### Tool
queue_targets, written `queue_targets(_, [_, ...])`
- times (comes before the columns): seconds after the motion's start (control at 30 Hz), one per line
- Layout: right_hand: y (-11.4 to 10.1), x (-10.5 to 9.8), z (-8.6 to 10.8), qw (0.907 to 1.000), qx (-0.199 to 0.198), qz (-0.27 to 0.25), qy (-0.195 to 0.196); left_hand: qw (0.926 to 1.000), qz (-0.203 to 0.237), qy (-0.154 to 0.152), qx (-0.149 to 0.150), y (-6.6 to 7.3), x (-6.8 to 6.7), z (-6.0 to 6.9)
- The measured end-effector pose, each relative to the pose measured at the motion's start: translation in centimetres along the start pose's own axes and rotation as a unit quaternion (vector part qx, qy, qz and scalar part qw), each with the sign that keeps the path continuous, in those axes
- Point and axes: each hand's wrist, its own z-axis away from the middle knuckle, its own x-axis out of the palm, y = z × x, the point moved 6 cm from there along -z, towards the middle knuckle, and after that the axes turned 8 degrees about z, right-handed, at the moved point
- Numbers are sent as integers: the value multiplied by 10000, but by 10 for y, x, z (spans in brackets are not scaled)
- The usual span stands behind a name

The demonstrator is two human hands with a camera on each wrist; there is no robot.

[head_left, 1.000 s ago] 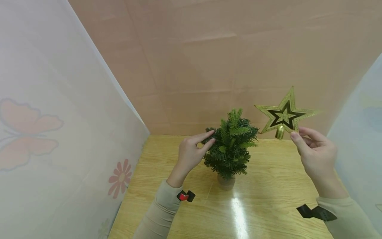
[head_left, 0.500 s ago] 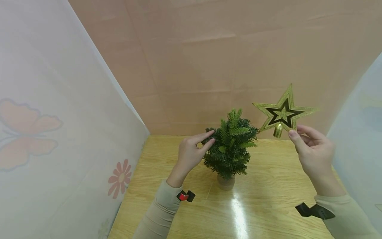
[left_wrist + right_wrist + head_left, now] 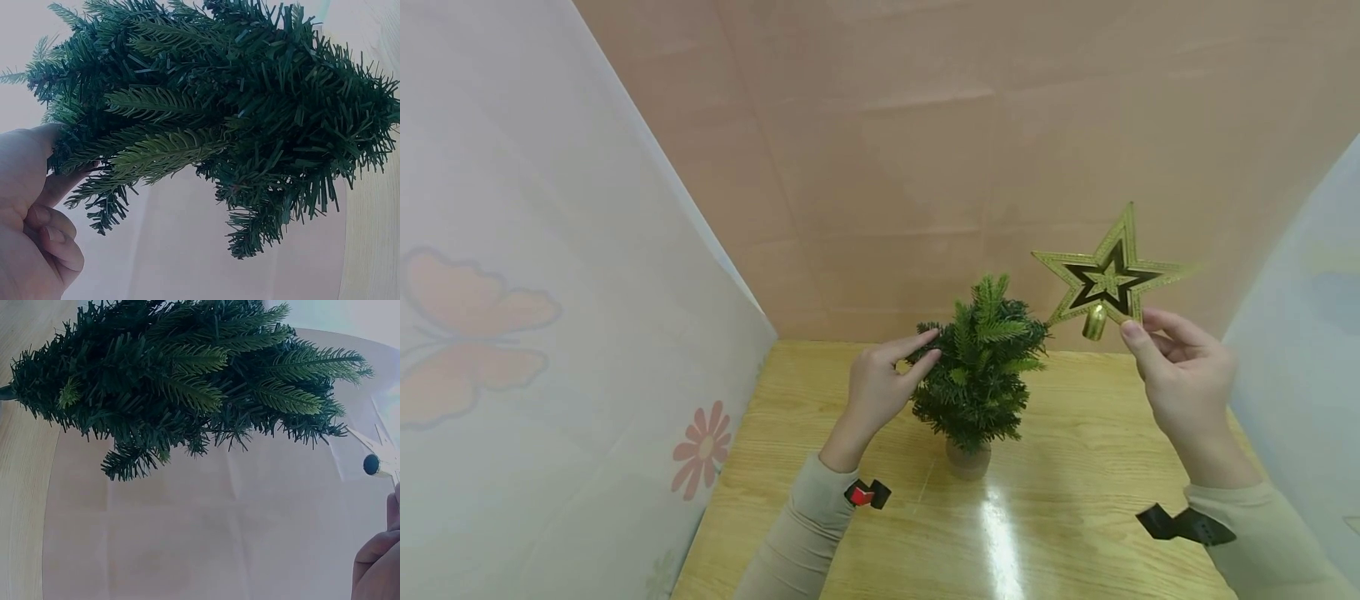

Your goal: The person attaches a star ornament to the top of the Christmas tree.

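Nearest, behind the two hands, are beige sleeves (image 3: 797,533); the left cuff bears a black fitting with a red patch (image 3: 863,494), the right cuff a plain black one (image 3: 1187,525). The left hand (image 3: 880,379) is narrowed to a pinch, thumb and forefinger on an outer branch of the artificial Christmas tree (image 3: 985,367), its other fingers folded beneath in the left wrist view. The tree stands upright just to the right of that hand, between both hands, dark green with lighter sprigs, its round base (image 3: 967,461) lower than the left fingertips. The right hand (image 3: 1187,379) pinches a gold five-pointed star topper (image 3: 1107,282) by one lower point, keeping it raised to that hand's upper left; its hollow socket (image 3: 1095,322) hangs just left of the right thumb. One star point comes close to the foliage; whether they touch, I cannot tell. Under both hands spreads a glossy wood-grain tabletop (image 3: 1075,492). Left of the left hand, a pale panel (image 3: 587,292) shows a red flower (image 3: 702,450) and an orange butterfly (image 3: 475,292). Beyond both hands rises a creased tan backdrop (image 3: 880,167)
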Motion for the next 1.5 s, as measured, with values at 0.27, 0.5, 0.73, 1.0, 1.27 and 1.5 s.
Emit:
queue_targets(0.27, [-2, 5, -3, 9994, -129, -286, -114, 9999, -79, 39, 72, 2, 0, -1])
queue_targets(0.5, [-5, 8, -5, 9994, -176, -276, -93, 9999, -114, 13, 58, 3, -1, -1])
queue_targets(0.73, [-9, 13, -8, 9993, -232, -291, -100, 10000, -97, 7, 11, 2, -1, 0])
queue_targets(1.0, [-11, 17, -13, 9992, -259, -286, -109, 9999, -111, 23, 46, 1, 0, 0])
queue_targets(1.27, [-14, 19, -13, 9981, -474, -361, -170, 9997, -109, 128, 203, 0, 2, 0])
queue_targets(1.5, [-16, 20, -13, 9976, -665, -161, -126, 9992, -81, 228, 333, -2, 3, 2])
